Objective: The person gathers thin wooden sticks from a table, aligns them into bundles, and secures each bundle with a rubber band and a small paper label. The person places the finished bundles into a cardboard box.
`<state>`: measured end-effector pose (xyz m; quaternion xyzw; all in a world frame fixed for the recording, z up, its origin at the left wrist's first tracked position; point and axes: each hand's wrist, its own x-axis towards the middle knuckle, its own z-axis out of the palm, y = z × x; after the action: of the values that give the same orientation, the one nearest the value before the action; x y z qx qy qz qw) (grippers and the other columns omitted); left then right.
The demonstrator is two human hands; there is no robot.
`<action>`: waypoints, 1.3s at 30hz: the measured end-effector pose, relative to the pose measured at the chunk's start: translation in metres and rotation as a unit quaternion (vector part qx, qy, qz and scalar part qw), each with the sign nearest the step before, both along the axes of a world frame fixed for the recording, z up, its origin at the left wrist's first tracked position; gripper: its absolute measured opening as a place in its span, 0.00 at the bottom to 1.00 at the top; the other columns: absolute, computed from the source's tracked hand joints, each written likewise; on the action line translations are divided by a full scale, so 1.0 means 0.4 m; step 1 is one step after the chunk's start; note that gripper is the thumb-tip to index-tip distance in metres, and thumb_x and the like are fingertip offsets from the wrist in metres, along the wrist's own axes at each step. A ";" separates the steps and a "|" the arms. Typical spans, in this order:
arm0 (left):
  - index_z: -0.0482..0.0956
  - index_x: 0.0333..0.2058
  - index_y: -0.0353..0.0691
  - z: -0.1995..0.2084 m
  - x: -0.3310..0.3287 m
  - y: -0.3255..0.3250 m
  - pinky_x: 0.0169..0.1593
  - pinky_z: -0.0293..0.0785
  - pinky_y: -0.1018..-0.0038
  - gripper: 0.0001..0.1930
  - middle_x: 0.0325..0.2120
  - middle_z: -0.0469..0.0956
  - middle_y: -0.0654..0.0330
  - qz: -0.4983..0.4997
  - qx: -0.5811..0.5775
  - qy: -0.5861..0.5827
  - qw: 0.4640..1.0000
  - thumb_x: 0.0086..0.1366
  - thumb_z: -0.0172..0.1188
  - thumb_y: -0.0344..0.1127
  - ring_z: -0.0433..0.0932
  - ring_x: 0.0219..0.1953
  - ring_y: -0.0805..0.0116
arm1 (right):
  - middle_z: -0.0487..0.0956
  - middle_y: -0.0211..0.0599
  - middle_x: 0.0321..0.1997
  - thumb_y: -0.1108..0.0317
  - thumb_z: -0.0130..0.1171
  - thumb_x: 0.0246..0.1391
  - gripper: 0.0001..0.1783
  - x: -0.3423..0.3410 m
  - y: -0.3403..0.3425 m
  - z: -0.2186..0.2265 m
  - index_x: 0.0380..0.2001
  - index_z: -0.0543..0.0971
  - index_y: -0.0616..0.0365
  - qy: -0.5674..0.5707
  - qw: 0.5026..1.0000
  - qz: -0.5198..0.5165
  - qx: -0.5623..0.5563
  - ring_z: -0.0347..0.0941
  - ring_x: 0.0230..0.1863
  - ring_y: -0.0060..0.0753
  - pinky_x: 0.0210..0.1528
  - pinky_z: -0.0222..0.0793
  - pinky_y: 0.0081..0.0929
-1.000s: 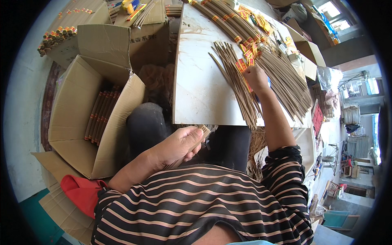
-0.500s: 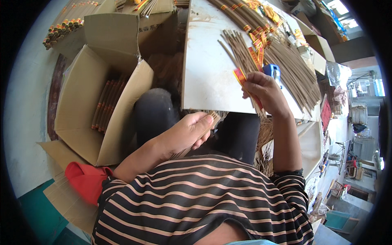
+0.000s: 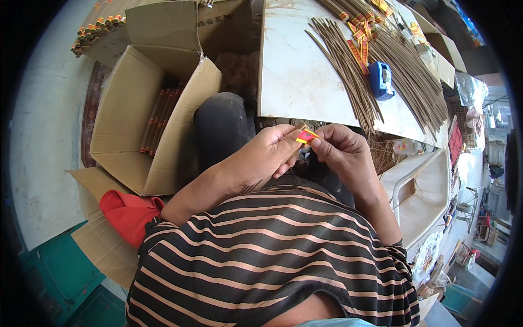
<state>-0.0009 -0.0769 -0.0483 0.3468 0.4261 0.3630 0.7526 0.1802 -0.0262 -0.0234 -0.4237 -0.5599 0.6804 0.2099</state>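
My left hand (image 3: 271, 148) is closed around a bundle of thin brown incense sticks (image 3: 257, 186), held low over my lap near the table's front edge. Most of the bundle is hidden by my fingers. A small red and yellow paper label (image 3: 307, 136) is pinched between my right thumb and fingers. With it, my right hand (image 3: 347, 154) meets the left at the bundle's upper end, the label lying against or just beside the sticks. On the white table (image 3: 294, 65) ahead lie loose incense sticks (image 3: 340, 68), more red and yellow labels (image 3: 357, 54) and a blue tape dispenser (image 3: 381, 80).
An open cardboard box (image 3: 117, 122) stands at my left, with several labelled bundles (image 3: 160, 121) inside. Red cloth (image 3: 128, 215) lies on a cardboard flap nearby. More bundles (image 3: 98, 34) are stacked at the far left. A pale tray-like seat or bin (image 3: 422, 191) is at my right.
My right hand has come down and left from above the table, bringing the label to the bundle in my left hand. The left hand has risen slightly, and the view has shifted.
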 end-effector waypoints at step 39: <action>0.66 0.43 0.36 -0.004 -0.001 -0.020 0.24 0.61 0.87 0.24 0.24 0.66 0.65 -0.002 0.067 -0.025 0.997 0.70 0.32 0.52 0.62 0.22 0.82 | 0.74 0.27 0.19 0.62 0.60 0.52 0.13 -0.041 -0.041 0.000 0.25 0.75 0.62 -0.060 0.991 -0.069 0.099 0.64 0.18 0.11 0.19 0.60 0.08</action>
<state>-0.0014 -0.0850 -0.0498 0.3882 0.3811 0.3974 0.7390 0.1637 -0.0425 -0.0235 -0.4788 -0.6057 0.5786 0.2629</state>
